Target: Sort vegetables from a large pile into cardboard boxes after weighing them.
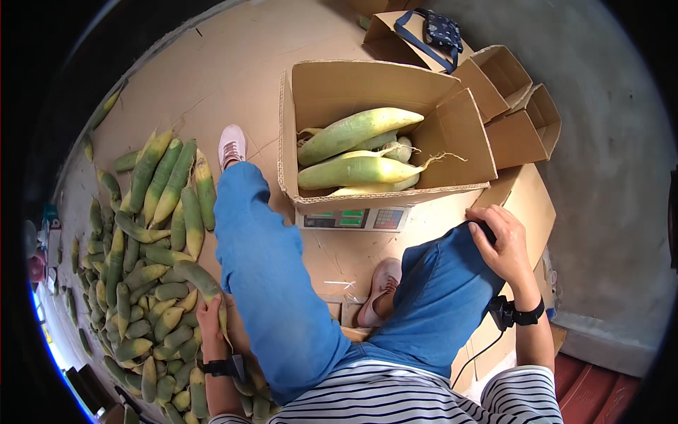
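A green radish (197, 276) with a pale yellow tip is in my left hand (210, 318), beside my left thigh. It lies against the edge of a large heap of green radishes (140, 302) on the floor. My right hand (500, 238) rests on my right knee and holds nothing, its thumb apart from the fingers. Between my feet and farther off, an open cardboard box (381, 79) stands on a digital scale (389, 218). Inside it lie several large green radishes (360, 135), some partly covered by others. The scale's display is lit green.
Smaller open cardboard boxes (522, 124) stand behind the large box at right. A dark blue patterned bag (442, 32) with a strap lies on another carton. Cardboard sheets (243, 69) cover the floor. A grey wall (598, 212) rises along the right side.
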Tool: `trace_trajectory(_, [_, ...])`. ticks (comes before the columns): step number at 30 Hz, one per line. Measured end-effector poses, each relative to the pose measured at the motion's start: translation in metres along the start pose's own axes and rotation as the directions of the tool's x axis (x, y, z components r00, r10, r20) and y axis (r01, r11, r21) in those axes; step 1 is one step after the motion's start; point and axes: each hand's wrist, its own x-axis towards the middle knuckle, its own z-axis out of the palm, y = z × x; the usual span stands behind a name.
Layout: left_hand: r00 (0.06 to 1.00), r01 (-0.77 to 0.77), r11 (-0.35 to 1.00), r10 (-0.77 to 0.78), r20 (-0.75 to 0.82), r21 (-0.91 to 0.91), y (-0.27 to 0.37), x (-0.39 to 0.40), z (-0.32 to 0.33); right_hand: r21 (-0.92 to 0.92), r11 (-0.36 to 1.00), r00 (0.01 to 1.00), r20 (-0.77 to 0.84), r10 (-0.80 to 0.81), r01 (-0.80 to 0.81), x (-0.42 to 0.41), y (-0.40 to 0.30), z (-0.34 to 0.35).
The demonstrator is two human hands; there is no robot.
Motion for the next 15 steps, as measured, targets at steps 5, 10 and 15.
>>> trace_trajectory(5, [0.893,-0.433,0.795,0.442,0.081,0.425,0.124,-0.044,0.014,0.008,0.999,0.999,-0.011,-0.041,0.041,-0.009,0.009,-0.004])
trace_trajectory(10, [0.767,-0.639,0.677,0.599,0.231,0.367,0.253,-0.125,0.068,0.007,0.997,0.991,-0.105,-0.078,0.079,-0.02,0.02,-0.004])
trace_trajectory(15, [0.501,-0.864,0.342,0.655,0.565,0.369,0.335,-0.178,0.171,0.02,0.995,0.987,-0.126,-0.097,0.101,-0.032,0.031,-0.005])
